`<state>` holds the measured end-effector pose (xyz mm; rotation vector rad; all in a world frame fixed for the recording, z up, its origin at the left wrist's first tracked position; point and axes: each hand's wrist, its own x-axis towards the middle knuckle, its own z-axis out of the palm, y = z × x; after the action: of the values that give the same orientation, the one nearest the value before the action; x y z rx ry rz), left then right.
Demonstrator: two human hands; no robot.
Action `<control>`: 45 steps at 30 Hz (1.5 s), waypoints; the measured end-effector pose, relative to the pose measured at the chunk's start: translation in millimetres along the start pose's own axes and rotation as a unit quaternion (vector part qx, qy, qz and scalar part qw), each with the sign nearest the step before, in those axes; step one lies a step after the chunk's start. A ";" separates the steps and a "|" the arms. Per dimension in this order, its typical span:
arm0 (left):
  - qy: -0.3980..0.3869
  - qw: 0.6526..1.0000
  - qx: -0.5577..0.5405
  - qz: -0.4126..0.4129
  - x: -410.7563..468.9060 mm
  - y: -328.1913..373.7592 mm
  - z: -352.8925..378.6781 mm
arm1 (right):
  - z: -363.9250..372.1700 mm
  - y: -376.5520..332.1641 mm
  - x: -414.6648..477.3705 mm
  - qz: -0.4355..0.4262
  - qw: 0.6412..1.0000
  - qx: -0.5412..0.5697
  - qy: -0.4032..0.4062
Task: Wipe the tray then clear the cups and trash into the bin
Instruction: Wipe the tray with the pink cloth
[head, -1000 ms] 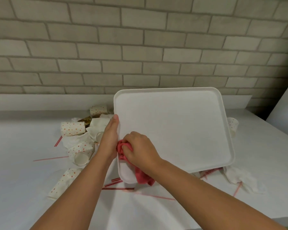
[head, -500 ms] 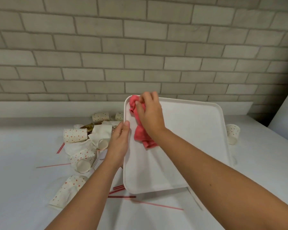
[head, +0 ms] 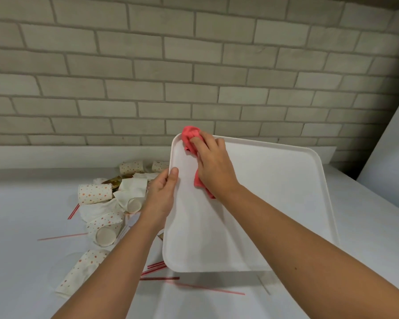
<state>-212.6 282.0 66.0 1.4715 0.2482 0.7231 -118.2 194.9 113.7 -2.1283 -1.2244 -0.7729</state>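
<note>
A white tray (head: 274, 194) is held tilted above the white table. My left hand (head: 161, 194) grips its left rim, thumb on the top face. My right hand (head: 213, 166) presses a red cloth (head: 190, 137) against the tray's far left corner; part of the cloth hangs below my palm. Left of the tray lie several dotted paper cups (head: 95, 193) on their sides, crumpled white napkins (head: 131, 192) and red straws (head: 159, 271). No bin is in view.
A grey brick wall (head: 194, 77) with a low white ledge runs along the back of the table (head: 21, 261). A white panel (head: 392, 153) stands at the right. More red straws lie under the tray's near edge.
My right hand swept the red cloth from the tray's near left corner up to its far left corner. The tray tilted flatter and my view shifted upward.
</note>
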 end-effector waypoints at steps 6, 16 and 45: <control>-0.010 1.000 -0.009 0.000 -3.5 7.9 10.0 | -16.6 22.6 -6.4 0.022 0.999 -0.016 0.023; -0.004 0.998 -0.058 -0.026 -4.0 18.9 18.9 | -44.0 92.6 -22.7 0.118 0.988 -0.049 0.087; 0.055 0.994 -0.080 -0.052 -2.1 21.2 22.8 | -79.4 162.1 -78.5 0.365 0.914 -0.039 0.175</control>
<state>-207.4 260.9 88.4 1.2590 0.3414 0.7241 -23.3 25.4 82.1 -2.1474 -0.1697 -0.8007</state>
